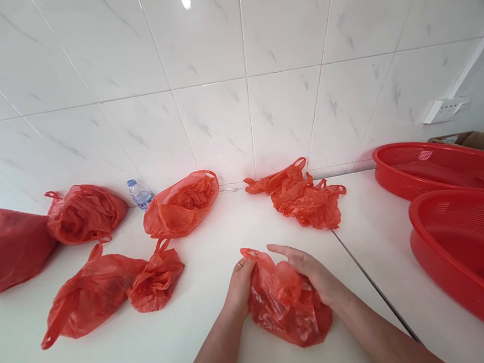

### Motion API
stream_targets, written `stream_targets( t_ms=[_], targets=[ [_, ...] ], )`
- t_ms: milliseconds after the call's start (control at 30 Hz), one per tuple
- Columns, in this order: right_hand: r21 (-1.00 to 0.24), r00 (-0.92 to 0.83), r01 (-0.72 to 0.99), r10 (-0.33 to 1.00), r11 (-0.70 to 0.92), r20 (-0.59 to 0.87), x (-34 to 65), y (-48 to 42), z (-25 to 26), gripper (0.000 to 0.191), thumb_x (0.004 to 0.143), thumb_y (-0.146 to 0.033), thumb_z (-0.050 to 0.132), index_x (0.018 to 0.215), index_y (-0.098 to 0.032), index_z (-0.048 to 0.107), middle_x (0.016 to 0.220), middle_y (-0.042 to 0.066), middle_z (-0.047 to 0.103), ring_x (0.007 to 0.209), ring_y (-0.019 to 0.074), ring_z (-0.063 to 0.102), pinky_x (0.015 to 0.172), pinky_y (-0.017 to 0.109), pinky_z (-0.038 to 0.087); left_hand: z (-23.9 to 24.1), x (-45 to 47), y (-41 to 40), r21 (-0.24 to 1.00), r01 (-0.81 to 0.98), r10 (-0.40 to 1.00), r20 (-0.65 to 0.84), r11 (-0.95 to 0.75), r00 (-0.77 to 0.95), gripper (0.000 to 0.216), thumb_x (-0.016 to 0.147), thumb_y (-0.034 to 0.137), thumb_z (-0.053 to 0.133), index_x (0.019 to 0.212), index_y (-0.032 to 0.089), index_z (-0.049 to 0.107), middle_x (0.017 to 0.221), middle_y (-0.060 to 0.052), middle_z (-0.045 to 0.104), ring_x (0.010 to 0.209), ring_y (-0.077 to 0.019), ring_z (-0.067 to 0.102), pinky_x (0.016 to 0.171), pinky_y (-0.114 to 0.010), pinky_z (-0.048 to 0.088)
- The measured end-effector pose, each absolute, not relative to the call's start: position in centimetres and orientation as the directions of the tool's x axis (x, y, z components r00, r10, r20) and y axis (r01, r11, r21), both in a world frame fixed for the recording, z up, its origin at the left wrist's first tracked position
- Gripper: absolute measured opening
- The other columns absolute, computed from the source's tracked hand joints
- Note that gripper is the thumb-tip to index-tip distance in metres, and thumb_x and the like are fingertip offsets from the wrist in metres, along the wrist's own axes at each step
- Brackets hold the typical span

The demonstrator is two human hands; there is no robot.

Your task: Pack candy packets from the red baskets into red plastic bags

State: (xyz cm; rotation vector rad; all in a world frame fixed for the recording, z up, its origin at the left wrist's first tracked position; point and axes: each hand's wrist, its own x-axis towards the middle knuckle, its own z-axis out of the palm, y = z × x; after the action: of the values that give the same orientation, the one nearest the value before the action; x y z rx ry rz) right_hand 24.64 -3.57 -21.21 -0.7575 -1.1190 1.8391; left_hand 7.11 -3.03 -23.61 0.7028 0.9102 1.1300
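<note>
A red plastic bag (294, 312) with some contents showing dimly through its film rests on the white table in front of me. My left hand (240, 283) pinches the bag's upper left edge near a handle loop. At its right side, my right hand (316, 275) holds the bag, with the index finger stretched out to the left above the opening. The bag's film hides some of the right hand's other fingers. Just beyond my hands lies a heap of crumpled red plastic bags (307, 197).
Several filled red bags (100, 294) lie to the left, one bag (181, 206) against the tiled wall. A water bottle (140, 194) stands behind them. Two red plastic baskets (457, 273) are at right, a cardboard box (478, 143) behind. A seam crosses the white tabletop (209, 278).
</note>
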Motion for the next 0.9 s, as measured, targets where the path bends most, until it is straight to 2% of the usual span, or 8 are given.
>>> stream_targets(
  t_ms=[100, 167, 300, 400, 500, 600, 767, 900],
  targets=[
    [-0.934, -0.524, -0.269, 0.85, -0.234, -0.062, 23.8, -4.2, -20.9, 0.076, 0.073, -0.039, 0.069, 0.139, -0.028, 0.034, 0.063, -0.005, 0.058, 0.053, 0.0108, 0.05, 0.058, 0.025, 0.041, -23.3, 7.7, -3.2, 0.904, -0.346, 0.967, -0.221, 0.251, 0.124, 0.032, 0.072, 0.046, 0.066, 0.065, 0.017, 0.053, 0.056, 0.002, 0.055, 0.05, -0.0109, 0.05, 0.052, -0.023, 0.039],
    [-0.957, -0.511, -0.218, 0.858, -0.19, -0.054, 23.0, -4.5, -20.9, 0.068, 0.073, -0.033, 0.07, 0.135, -0.031, 0.041, 0.073, -0.003, 0.062, 0.065, 0.0144, 0.057, 0.064, 0.028, 0.044, -23.2, 8.2, -3.5, 0.944, -0.243, 0.973, -0.2, 0.224, 0.118, 0.031, 0.071, 0.042, 0.066, 0.061, 0.017, 0.052, 0.054, 0.003, 0.053, 0.048, -0.0101, 0.046, 0.05, -0.023, 0.036],
    [-0.986, -0.373, -0.138, 0.927, -0.093, -0.035, 22.0, -4.4, -21.6, 0.021, 0.075, -0.034, 0.067, 0.093, -0.023, 0.065, 0.073, -0.002, 0.061, 0.066, 0.0134, 0.055, 0.063, 0.026, 0.043, -23.6, 8.6, -3.7, 0.987, -0.051, 0.979, -0.141, 0.149, 0.146, 0.025, 0.069, 0.034, 0.067, 0.058, 0.017, 0.053, 0.054, 0.003, 0.051, 0.049, -0.0096, 0.043, 0.047, -0.021, 0.032],
    [-0.953, -0.222, -0.24, 0.966, -0.184, -0.13, 22.5, -3.4, -22.3, 0.025, 0.074, -0.042, 0.067, 0.072, -0.019, 0.059, 0.056, -0.004, 0.052, 0.049, 0.0083, 0.044, 0.048, 0.021, 0.035, -24.4, 8.0, -3.3, 0.997, 0.019, 0.99, -0.079, 0.077, 0.12, 0.024, 0.068, 0.033, 0.067, 0.057, 0.017, 0.053, 0.054, 0.004, 0.05, 0.049, -0.0092, 0.041, 0.046, -0.021, 0.03],
    [-0.884, -0.06, -0.406, 0.972, -0.233, -0.228, 23.7, -2.1, -22.9, 0.035, 0.071, -0.045, 0.069, 0.059, -0.019, 0.049, 0.042, -0.008, 0.037, 0.038, 0.0058, 0.031, 0.042, 0.021, 0.027, -25.0, 7.1, -2.6, 0.992, 0.119, 0.999, -0.033, 0.03, 0.027, 0.017, 0.072, 0.036, 0.064, 0.079, 0.02, 0.064, 0.063, 0.002, 0.056, 0.055, -0.0129, 0.047, 0.051, -0.023, 0.037],
    [-0.851, -0.045, -0.475, 0.972, -0.225, -0.232, 24.8, -1.3, -23.1, 0.043, 0.074, -0.046, 0.067, 0.052, -0.02, 0.041, 0.037, -0.008, 0.032, 0.038, 0.0068, 0.031, 0.045, 0.022, 0.032, -24.7, 6.6, -2.5, 0.957, 0.265, 0.982, 0.152, -0.118, -0.112, 0.037, 0.073, 0.037, 0.066, 0.109, 0.026, 0.061, 0.081, -0.002, 0.061, 0.07, -0.0179, 0.055, 0.066, -0.029, 0.044],
    [-0.896, -0.058, -0.404, 0.983, -0.185, -0.177, 24.5, -1.9, -22.6, 0.034, 0.076, -0.049, 0.065, 0.064, -0.019, 0.054, 0.045, -0.007, 0.038, 0.041, 0.0061, 0.027, 0.042, 0.021, 0.025, -23.6, 7.2, -3.5, 0.765, 0.382, 0.828, 0.56, -0.518, 0.0, 0.062, 0.069, 0.034, 0.073, 0.128, 0.03, 0.052, 0.131, -0.01, 0.048, 0.121, -0.0307, 0.042, 0.1, -0.044, 0.033],
    [-0.913, -0.112, -0.367, 0.982, -0.18, -0.149, 23.8, -2.7, -22.4, 0.034, 0.08, -0.054, 0.058, 0.082, -0.02, 0.063, 0.051, -0.005, 0.045, 0.044, 0.0076, 0.031, 0.043, 0.022, 0.026, -23.4, 7.7, -3.9, 0.654, 0.429, 0.774, 0.593, -0.623, 0.22, 0.046, 0.074, 0.032, 0.069, 0.119, 0.032, 0.06, 0.126, -0.009, 0.053, 0.114, -0.0301, 0.048, 0.096, -0.044, 0.035]
  ],
)
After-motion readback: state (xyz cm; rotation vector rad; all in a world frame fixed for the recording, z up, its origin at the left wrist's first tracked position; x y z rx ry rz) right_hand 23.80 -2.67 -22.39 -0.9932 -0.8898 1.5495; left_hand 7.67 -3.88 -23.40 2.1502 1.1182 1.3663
